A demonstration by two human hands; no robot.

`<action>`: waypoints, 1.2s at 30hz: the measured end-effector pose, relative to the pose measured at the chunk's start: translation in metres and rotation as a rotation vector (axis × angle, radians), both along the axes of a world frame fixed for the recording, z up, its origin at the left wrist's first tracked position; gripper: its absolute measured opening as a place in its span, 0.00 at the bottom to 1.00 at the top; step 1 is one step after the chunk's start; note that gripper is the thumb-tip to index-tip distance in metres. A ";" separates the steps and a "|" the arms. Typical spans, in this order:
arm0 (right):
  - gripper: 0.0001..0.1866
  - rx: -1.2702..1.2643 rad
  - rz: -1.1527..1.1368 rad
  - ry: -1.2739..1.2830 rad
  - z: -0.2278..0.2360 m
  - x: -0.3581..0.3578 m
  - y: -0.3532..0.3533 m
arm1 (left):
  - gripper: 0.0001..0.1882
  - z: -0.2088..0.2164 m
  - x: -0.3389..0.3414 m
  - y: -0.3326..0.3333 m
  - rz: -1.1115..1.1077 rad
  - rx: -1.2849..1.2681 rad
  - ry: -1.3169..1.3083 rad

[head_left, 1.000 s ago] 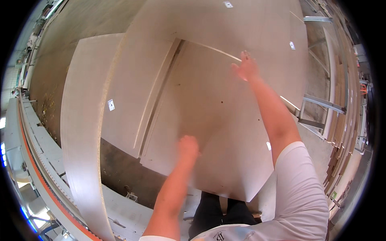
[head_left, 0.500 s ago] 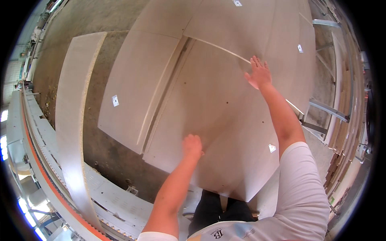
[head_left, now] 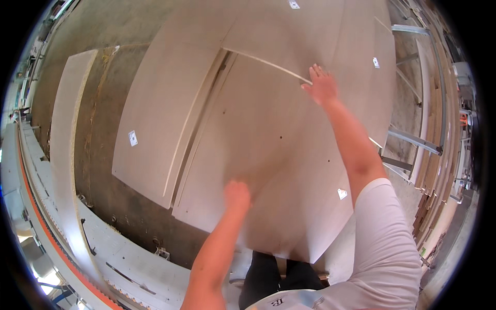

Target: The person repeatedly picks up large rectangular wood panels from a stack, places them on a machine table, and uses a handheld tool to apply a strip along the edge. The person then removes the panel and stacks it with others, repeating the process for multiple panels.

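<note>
A large grey-brown panel (head_left: 258, 155) with small dark holes lies in front of me, on top of other wide panels. My right hand (head_left: 322, 87) rests with spread fingers at its far edge, where a pale strip of raw edge shows. Lower down, my left hand (head_left: 237, 195) is a closed fist on or just above the same panel; whatever it holds, if anything, is hidden. Left of a narrow dark gap lies another panel (head_left: 150, 113) with a small white label (head_left: 133, 138). A second label (head_left: 342, 194) sits near the holed panel's right edge.
A long narrow board (head_left: 64, 134) stretches along the left, its near end over a machine bed (head_left: 139, 263) with an orange-red strip. Metal frame bars (head_left: 416, 140) and stacked brown boards (head_left: 431, 170) stand at the right. Concrete floor (head_left: 103, 103) shows between the boards.
The view has shifted slightly, moving the panels left in the picture. The narrow board is farther left from the panels. My right hand has moved a little farther away; the left fist stays put.
</note>
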State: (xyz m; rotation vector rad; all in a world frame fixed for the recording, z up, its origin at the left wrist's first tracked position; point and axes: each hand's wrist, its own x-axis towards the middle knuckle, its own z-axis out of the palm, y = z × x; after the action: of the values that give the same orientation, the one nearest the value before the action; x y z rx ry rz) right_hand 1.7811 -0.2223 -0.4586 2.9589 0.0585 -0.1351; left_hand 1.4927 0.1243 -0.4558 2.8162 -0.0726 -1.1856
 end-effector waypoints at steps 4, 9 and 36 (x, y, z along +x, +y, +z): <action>0.31 0.165 0.016 0.012 -0.026 0.006 -0.022 | 0.33 0.007 0.004 -0.003 -0.075 0.096 0.098; 0.30 0.008 0.105 -0.061 -0.038 -0.025 -0.070 | 0.34 0.015 0.003 -0.004 -0.087 0.094 0.090; 0.51 0.898 -1.072 0.596 -0.019 -0.457 -0.195 | 0.40 -0.003 -0.013 0.002 -0.140 0.063 -0.118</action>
State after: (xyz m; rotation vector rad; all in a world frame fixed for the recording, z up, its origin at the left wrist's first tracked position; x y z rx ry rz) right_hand 1.3241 -0.4173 -0.4780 3.1594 -1.7857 -1.4112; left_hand 1.4800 0.1266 -0.4590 2.9773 -0.2479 -1.0635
